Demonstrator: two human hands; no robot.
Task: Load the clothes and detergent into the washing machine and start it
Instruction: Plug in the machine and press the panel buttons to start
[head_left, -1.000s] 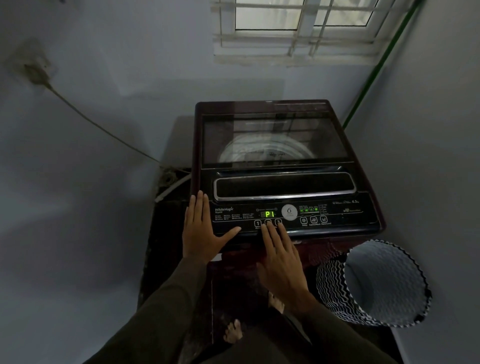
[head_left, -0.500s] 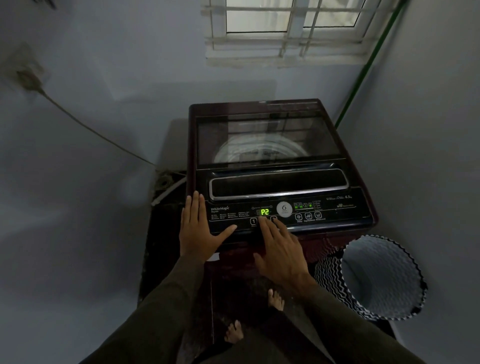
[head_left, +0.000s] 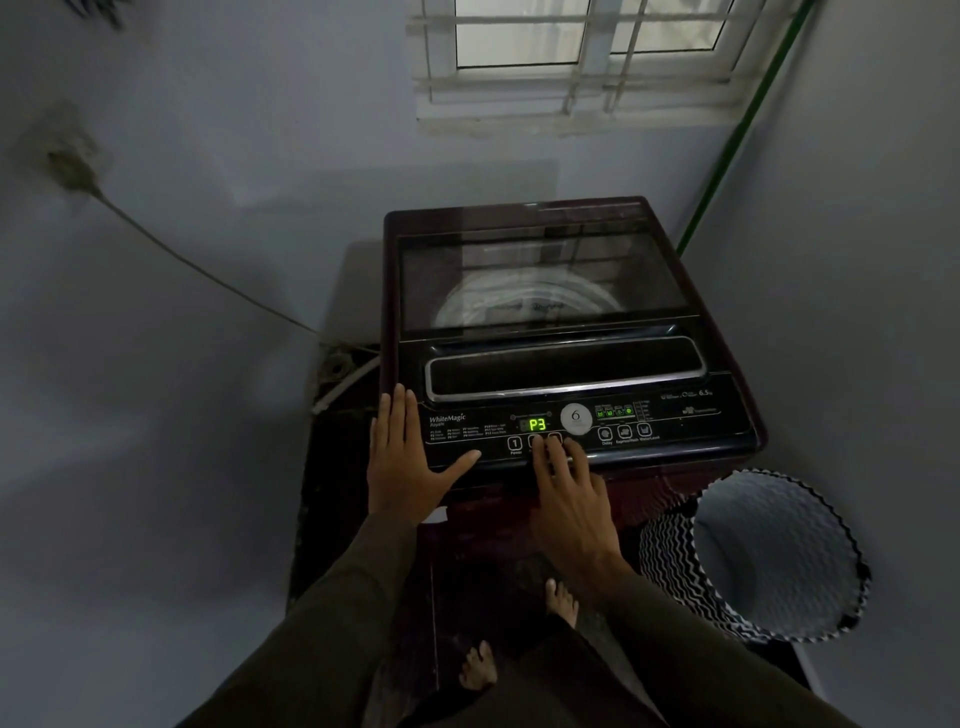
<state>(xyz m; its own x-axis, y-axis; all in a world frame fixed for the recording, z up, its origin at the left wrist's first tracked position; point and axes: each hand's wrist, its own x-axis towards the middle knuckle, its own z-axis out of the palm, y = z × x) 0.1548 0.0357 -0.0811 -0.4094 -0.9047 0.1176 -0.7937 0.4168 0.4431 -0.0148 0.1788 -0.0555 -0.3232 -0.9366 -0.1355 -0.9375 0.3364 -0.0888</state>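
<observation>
"P3", "WhiteMagic" on washing machine (head_left: 566, 358) panel

Dim light. Ahead of me, high on the back wall: 1 window (head_left: 582, 36) with a white frame and a white grille (head_left: 571, 85) across it. 1 green pipe (head_left: 727, 156) slants down the right corner from beside the window. Left wall: 1 socket (head_left: 70, 161), blurred. Its cable (head_left: 208, 275) drops rightward toward the floor and ends near a pale hose (head_left: 345, 387). At my lower right, by the right wall: 1 round basket (head_left: 670, 551), black-and-white zigzag outside, pale lining inside.
</observation>
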